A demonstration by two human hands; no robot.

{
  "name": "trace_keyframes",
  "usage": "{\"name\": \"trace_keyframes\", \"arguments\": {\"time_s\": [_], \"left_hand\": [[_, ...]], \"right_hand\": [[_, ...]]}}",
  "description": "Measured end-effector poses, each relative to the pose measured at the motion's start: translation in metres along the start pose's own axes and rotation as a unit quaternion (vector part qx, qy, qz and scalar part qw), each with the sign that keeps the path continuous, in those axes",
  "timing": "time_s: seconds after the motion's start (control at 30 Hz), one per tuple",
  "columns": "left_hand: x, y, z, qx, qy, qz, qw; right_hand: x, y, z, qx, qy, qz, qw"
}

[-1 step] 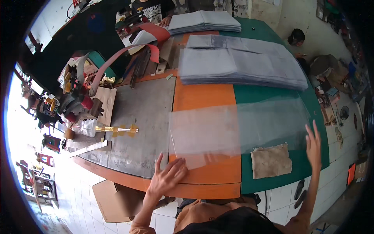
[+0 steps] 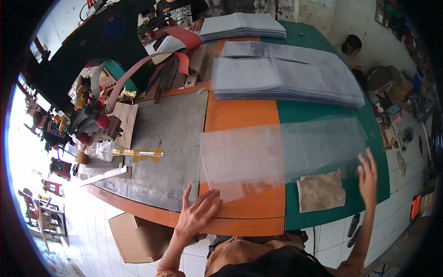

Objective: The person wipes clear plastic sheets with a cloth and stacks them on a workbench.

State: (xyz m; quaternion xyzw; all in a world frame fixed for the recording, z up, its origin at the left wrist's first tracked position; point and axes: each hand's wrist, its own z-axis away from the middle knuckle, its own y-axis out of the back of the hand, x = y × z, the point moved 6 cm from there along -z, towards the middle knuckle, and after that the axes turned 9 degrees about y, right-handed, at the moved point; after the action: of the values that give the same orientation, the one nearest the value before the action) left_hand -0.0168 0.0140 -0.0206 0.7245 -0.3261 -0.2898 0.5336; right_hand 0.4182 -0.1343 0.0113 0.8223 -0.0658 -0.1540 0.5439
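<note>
A clear plastic sheet [image 2: 244,157] lies across the orange and green parts of the table, with a few creases in it. At the sheet's near left corner is my left hand [image 2: 198,212], its fingers spread and the fingertips at the sheet's edge. My right hand [image 2: 368,180] is by the sheet's near right end with its fingers stretched out; whether it touches the sheet I cannot tell. Between my hands, nearer the right one, a folded beige cloth [image 2: 321,191] rests on the green surface. Neither hand holds anything.
Beyond the sheet lies a large stack of clear plastic sheets [image 2: 295,78], with another stack [image 2: 242,25] behind it. A grey metal plate [image 2: 170,134] covers the table's left, beside a machine [image 2: 94,122] with a curved red strap [image 2: 143,60]. Other people are at the back and right.
My right hand has moved slightly down and to the left. My left hand has shifted down a little. The sheet and the cloth lie as before.
</note>
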Motion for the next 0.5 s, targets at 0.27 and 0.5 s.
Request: {"name": "trace_keyframes", "arguments": {"time_s": [0.27,0.5], "left_hand": [[0.03,0.001,0.006,-0.162,0.104,0.139,0.971],[0.031,-0.01,0.016,-0.187,0.092,0.091,0.974]], "right_hand": [[-0.101,-0.044,0.02,-0.065,0.22,-0.054,0.972],[-0.19,-0.026,-0.009,0.015,0.363,-0.211,0.908]]}}
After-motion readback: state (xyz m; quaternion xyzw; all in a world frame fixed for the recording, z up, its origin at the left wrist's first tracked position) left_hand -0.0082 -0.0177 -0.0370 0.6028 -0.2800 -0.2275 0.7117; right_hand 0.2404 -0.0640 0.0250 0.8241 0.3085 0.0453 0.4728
